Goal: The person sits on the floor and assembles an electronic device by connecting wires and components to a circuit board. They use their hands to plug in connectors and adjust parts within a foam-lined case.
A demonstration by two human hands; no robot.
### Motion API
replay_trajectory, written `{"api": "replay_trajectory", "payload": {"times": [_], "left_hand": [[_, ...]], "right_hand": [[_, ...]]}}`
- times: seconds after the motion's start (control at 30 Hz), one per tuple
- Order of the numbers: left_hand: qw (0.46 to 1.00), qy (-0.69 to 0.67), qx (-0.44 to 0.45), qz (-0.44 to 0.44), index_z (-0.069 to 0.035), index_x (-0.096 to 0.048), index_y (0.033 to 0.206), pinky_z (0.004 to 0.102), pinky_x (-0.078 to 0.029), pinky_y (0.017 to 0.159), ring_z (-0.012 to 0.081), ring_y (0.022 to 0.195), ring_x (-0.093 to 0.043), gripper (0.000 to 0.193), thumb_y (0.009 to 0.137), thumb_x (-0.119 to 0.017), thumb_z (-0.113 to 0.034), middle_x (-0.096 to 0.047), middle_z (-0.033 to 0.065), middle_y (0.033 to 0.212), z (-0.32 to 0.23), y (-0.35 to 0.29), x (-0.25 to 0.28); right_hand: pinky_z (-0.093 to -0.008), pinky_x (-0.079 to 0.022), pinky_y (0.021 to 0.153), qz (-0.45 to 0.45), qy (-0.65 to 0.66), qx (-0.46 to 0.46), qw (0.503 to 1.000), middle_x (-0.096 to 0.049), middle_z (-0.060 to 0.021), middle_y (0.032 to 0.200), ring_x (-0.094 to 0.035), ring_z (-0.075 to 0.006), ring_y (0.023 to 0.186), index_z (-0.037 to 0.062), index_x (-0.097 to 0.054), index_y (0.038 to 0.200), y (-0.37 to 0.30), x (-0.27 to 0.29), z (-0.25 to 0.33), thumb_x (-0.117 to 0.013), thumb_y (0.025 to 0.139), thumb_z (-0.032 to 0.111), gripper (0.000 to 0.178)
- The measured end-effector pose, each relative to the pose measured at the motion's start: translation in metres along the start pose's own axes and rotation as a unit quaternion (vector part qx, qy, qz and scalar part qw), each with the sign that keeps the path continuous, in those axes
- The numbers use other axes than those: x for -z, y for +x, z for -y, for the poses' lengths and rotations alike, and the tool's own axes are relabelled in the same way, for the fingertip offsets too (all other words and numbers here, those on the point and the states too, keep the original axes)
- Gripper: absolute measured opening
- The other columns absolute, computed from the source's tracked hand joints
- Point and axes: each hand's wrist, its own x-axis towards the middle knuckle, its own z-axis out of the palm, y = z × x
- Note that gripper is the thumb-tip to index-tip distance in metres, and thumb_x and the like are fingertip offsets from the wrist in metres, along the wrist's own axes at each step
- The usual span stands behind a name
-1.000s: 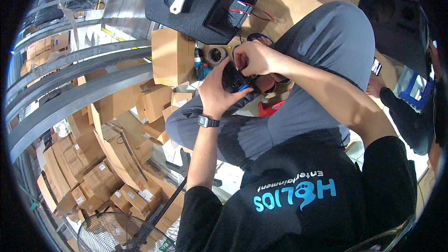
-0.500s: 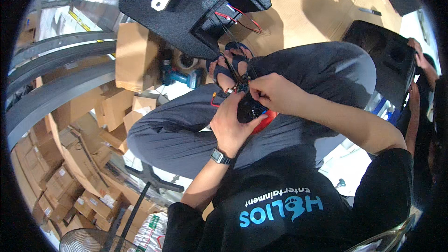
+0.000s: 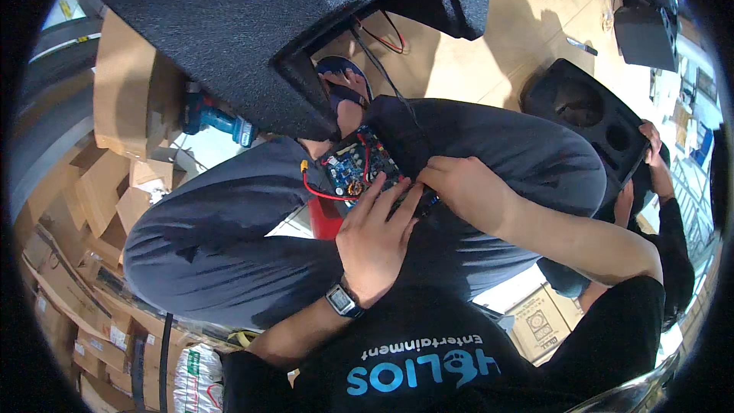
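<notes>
A circuit board [image 3: 358, 167] with blue and dark parts, coils and red wires sits between my crossed legs, its component side facing up. Along its near edge my left hand [image 3: 373, 251] holds it, fingers stretched over the rim and the thumb out of sight. My right hand [image 3: 468, 193] is closed in a pinch at the board's right corner; what lies between its fingertips is hidden. A red lead with a yellow connector [image 3: 304, 166] sticks out at the left. Beneath the board shows a red object [image 3: 325, 218], mostly covered.
A large black speaker cabinet [image 3: 222, 38] with a rectangular opening stands ahead; black and red wires [image 3: 382, 42] come from it. A teal cordless drill [image 3: 218, 121] and cardboard boxes [image 3: 122, 84] lie left. At right, another person's hands [image 3: 651, 143] touch a second speaker cabinet [image 3: 585, 111].
The board's component side now shows clearly. My left hand has shifted from gripping its side to laying its fingers over the near edge. The view has moved nearer the speaker cabinet.
</notes>
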Motion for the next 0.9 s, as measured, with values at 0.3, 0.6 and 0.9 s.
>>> {"api": "replay_trajectory", "payload": {"times": [0.3, 0.6, 0.9], "left_hand": [[0.997, -0.049, 0.049, 0.021, -0.01, -0.068, 0.121, 0.0437, -0.053, 0.098, 0.0333, 0.119, -0.061, 0.056, 0.069, -0.087, -0.016, -0.066, 0.0074, 0.12, 0.012, 0.012, 0.001], [0.994, -0.074, 0.062, 0.041, -0.01, -0.065, 0.124, 0.044, -0.049, 0.093, 0.031, 0.113, -0.059, 0.06, 0.069, -0.087, -0.023, -0.065, 0.0069, 0.116, 0.02, 0.016, -0.004], [0.992, -0.081, 0.061, 0.079, -0.011, -0.069, 0.121, 0.0431, -0.049, 0.09, 0.03, 0.105, -0.064, 0.059, 0.069, -0.088, -0.031, -0.068, 0.0065, 0.113, 0.029, 0.044, 0.029]], "right_hand": [[-0.0402, -0.058, 0.085, 0.077, -0.05, -0.017, 0.996, -0.062, -0.0154, 0.103, -0.068, -0.0339, 0.098, 0.001, -0.064, 0.102, 0.014, 0.017, -0.008, -0.06, 0.085, 0.004, 0.018], [-0.0393, -0.058, 0.085, 0.086, -0.111, 0.1, 0.985, -0.065, -0.0145, 0.103, -0.069, -0.0301, 0.097, 0.0011, -0.064, 0.105, 0.023, 0.026, -0.016, -0.059, 0.089, 0.011, 0.019], [-0.0428, -0.056, 0.09, 0.174, -0.111, 0.183, 0.961, -0.068, -0.0154, 0.102, -0.068, -0.0334, 0.101, 0.0011, -0.065, 0.106, 0.06, 0.055, -0.043, -0.061, 0.092, 0.014, 0.019]]}}
